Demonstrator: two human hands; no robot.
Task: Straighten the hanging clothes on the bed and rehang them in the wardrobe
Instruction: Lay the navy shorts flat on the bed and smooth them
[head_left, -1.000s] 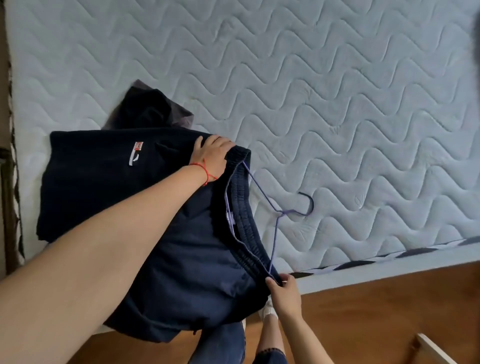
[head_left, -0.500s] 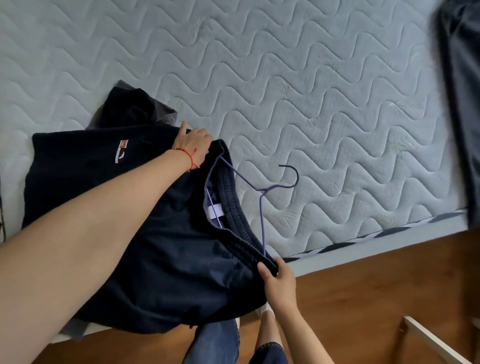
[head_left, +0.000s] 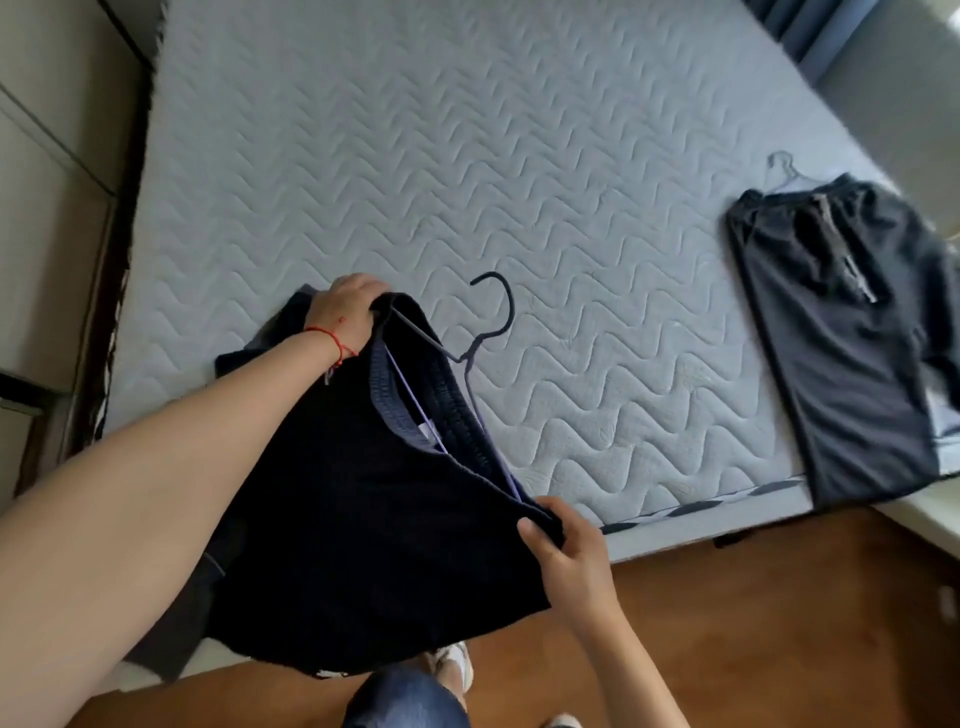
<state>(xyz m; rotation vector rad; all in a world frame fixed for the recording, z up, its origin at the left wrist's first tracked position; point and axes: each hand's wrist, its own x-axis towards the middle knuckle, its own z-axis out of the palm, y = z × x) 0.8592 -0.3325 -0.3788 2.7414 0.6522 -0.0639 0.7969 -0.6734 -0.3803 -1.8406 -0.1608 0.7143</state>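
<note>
Left hand (head_left: 345, 306) grips the far end of the waistband of the dark navy shorts (head_left: 363, 519), fingers curled over the fabric; red string on that wrist. Right hand (head_left: 563, 551) pinches the near end of the same waistband, thumb on top, fingers folded under. Between the two hands the waistband is stretched over a purple hanger (head_left: 467, 358): its bar runs inside the elastic and its dark hook sticks out over the mattress (head_left: 519, 156). The shorts look raised a little off the bed at the waistband end, while the legs trail toward the near edge and partly over it. Another dark piece of cloth (head_left: 275, 332) peeks out from beneath the shorts, beyond the left wrist; can't tell what it is. A second garment, grey shorts (head_left: 841, 338) on a pale hanger (head_left: 784, 171), lies flat at the right edge of the bed, well apart from the hands. Wood floor (head_left: 779, 623) below, curtain in the top right corner; the pale panels top left could be the wardrobe, can't confirm. My read on progress: early to mid. The navy shorts look seated on the hanger and about ready to carry; the grey pair looks laid out straight but is not yet hung. Nothing shown hung in the wardrobe.
</note>
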